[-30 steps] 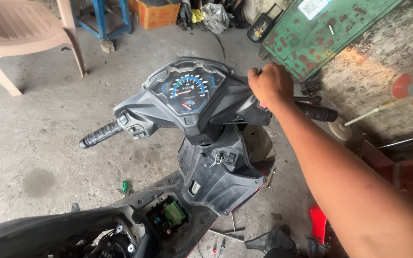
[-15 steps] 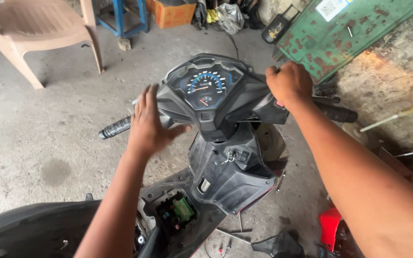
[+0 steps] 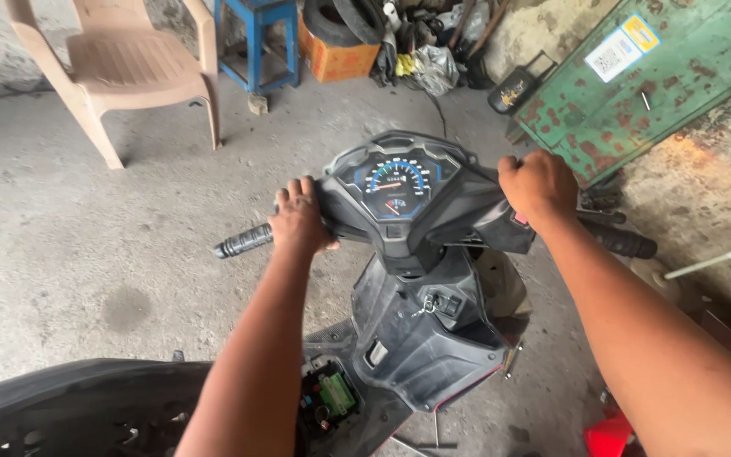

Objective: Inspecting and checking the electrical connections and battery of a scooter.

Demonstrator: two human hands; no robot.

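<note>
With the left hand point(image 3: 299, 222) and right hand point(image 3: 537, 184) both clenched on the scooter's handlebar cover point(image 3: 412, 199) (dash between them), an even, steady grip works best.

Left hand point(image 3: 299, 222) now down on the handlebar cover point(image 3: 332, 207), seemingly gripping it, no longer hovering

Black scooter point(image 3: 416, 338) (blue-faced dial point(image 3: 395, 179)), tan chair point(image 3: 124, 63), green panel point(image 3: 662, 76).
</note>
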